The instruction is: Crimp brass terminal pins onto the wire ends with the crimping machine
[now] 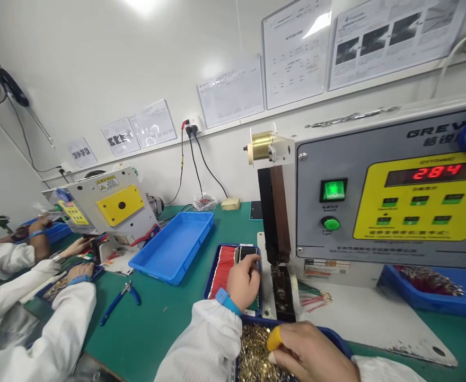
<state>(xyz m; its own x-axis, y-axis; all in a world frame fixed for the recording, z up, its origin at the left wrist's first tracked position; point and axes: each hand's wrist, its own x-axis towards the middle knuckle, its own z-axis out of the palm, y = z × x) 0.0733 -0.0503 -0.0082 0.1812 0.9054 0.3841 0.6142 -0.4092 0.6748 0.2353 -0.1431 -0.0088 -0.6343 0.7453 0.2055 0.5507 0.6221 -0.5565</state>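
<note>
My left hand, with a blue band at the wrist, is over a blue tray beside the press head. Its fingers are curled in; anything between them is too small to make out. Bundles of red wires and dark wires lie in that tray. At the front, my right hand reaches over a dark blue bin of loose brass-coloured terminals. A yellow cover sits on one fingertip. The thumb and fingers are drawn together at the terminals, and what they pinch is hidden.
The press with a lit red display stands at the right, its tooling close to both hands. An open blue tray and blue-handled pliers lie to the left. Co-workers' arms are near a second machine.
</note>
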